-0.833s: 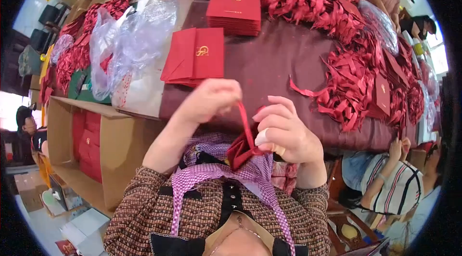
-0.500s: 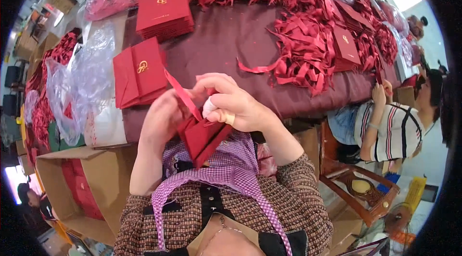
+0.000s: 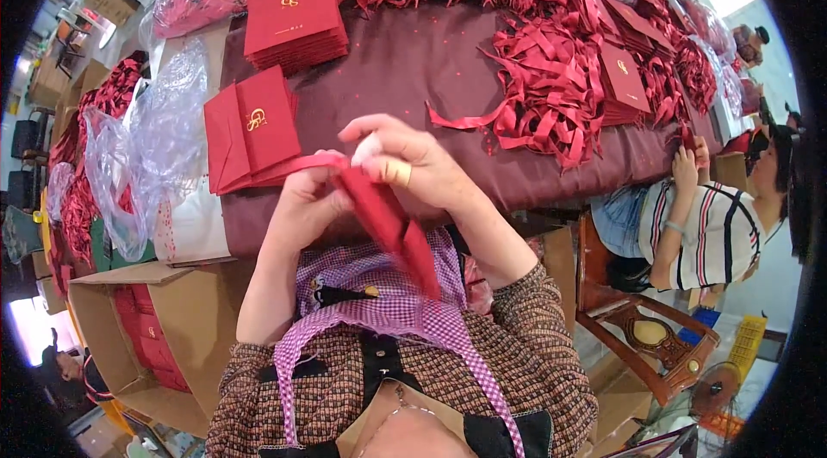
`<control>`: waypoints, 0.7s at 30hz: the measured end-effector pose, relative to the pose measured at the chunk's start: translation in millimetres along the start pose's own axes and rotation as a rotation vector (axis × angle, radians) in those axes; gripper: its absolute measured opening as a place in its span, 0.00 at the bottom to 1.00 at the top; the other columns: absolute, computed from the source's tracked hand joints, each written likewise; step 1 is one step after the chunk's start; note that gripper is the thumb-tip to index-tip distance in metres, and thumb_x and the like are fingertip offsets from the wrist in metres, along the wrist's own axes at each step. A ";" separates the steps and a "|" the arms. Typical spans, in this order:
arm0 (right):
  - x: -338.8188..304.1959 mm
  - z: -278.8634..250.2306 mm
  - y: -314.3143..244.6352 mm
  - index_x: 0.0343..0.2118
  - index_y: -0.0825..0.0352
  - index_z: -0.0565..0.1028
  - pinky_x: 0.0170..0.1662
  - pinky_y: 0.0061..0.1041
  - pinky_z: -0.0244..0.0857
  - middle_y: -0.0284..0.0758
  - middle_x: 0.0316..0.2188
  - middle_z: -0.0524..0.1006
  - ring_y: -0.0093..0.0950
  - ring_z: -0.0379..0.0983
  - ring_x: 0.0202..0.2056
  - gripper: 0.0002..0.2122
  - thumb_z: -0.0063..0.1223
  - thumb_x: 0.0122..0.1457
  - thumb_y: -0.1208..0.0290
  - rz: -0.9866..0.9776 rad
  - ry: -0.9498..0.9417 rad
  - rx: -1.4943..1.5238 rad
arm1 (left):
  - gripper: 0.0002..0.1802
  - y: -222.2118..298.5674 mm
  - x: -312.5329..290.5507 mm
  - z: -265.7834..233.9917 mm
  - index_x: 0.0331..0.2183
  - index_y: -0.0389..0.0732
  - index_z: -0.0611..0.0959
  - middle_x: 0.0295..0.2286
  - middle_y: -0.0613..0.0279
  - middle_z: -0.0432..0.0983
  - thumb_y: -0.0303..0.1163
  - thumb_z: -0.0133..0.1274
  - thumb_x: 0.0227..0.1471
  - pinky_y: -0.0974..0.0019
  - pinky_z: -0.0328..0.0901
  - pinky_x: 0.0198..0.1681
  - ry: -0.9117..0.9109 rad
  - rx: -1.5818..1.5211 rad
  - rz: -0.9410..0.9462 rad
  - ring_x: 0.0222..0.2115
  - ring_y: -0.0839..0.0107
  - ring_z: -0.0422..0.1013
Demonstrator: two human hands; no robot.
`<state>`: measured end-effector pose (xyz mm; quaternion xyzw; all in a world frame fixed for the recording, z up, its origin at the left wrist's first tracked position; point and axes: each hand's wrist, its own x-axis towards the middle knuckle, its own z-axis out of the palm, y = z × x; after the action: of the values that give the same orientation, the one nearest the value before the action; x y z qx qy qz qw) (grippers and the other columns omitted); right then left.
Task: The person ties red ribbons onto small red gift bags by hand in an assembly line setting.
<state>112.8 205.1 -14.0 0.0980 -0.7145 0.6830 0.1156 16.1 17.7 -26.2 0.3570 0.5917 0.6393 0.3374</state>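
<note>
Your left hand (image 3: 306,199) and right hand (image 3: 405,161) were pinched together on the red ribbon (image 3: 284,167) and red envelope (image 3: 392,225), where a careless tug risked tearing the fold

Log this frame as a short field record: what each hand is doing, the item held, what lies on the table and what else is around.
left hand: grips the red ribbon and the item's left side
right hand: pinches the top of the red folded paper item
red folded paper item: held between both hands above the lap
red ribbon: runs left from the hands
table: covered in dark maroon cloth
red envelopes: beside the hands
envelope stack: farther back
ribbon pile: to the right
cardboard box: open, lower left
co-worker's striped sleeve: at right
</note>
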 end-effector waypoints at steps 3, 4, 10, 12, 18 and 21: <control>4.8 -25.8 20.1 0.41 0.68 0.75 0.48 0.27 0.64 0.32 0.36 0.75 0.26 0.71 0.43 0.10 0.56 0.57 0.72 0.026 0.302 -0.324 | 0.04 3.4 -2.3 -6.4 0.32 0.38 0.80 0.25 0.75 0.72 0.24 0.58 0.52 0.79 0.63 0.35 0.226 -0.060 -0.141 0.28 0.84 0.68; 1.9 -39.6 31.3 0.41 0.68 0.75 0.44 0.28 0.66 0.35 0.34 0.76 0.31 0.72 0.39 0.11 0.58 0.54 0.72 -0.035 0.407 -0.620 | 0.02 -6.0 0.0 -10.3 0.33 0.37 0.79 0.28 0.73 0.75 0.23 0.55 0.54 0.79 0.64 0.35 0.240 -0.195 -0.059 0.29 0.84 0.69; -18.9 -57.2 55.1 0.33 0.64 0.73 0.42 0.39 0.61 0.40 0.32 0.72 0.40 0.68 0.39 0.07 0.57 0.51 0.70 0.132 0.427 -1.322 | 0.10 -8.0 4.4 -9.5 0.42 0.34 0.79 0.36 0.65 0.78 0.22 0.50 0.56 0.75 0.66 0.43 0.324 -0.288 -0.151 0.36 0.81 0.72; -19.8 -60.0 57.0 0.31 0.63 0.73 0.42 0.38 0.61 0.37 0.32 0.72 0.39 0.68 0.38 0.05 0.56 0.52 0.71 0.078 0.461 -1.325 | 0.13 -4.5 6.5 -6.5 0.45 0.32 0.77 0.38 0.64 0.78 0.20 0.48 0.57 0.75 0.66 0.44 0.273 -0.312 -0.134 0.38 0.80 0.72; -10.7 -46.8 14.0 0.35 0.66 0.76 0.41 0.33 0.63 0.38 0.33 0.78 0.38 0.72 0.36 0.05 0.55 0.56 0.75 -0.016 0.712 -0.895 | 0.17 3.0 4.4 -4.3 0.49 0.30 0.73 0.42 0.60 0.77 0.18 0.45 0.56 0.73 0.66 0.47 0.238 -0.263 -0.103 0.41 0.78 0.72; -9.9 -25.6 -6.9 0.37 0.69 0.76 0.43 0.25 0.64 0.37 0.33 0.77 0.30 0.73 0.37 0.05 0.53 0.58 0.78 -0.046 0.599 -0.825 | 0.17 3.5 5.3 -0.3 0.49 0.30 0.73 0.41 0.60 0.77 0.17 0.45 0.56 0.74 0.66 0.45 0.261 -0.209 -0.054 0.40 0.78 0.72</control>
<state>125.1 230.2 -9.4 -0.1400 -0.8578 0.3397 0.3595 13.1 21.8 -22.4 0.2179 0.5700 0.7291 0.3101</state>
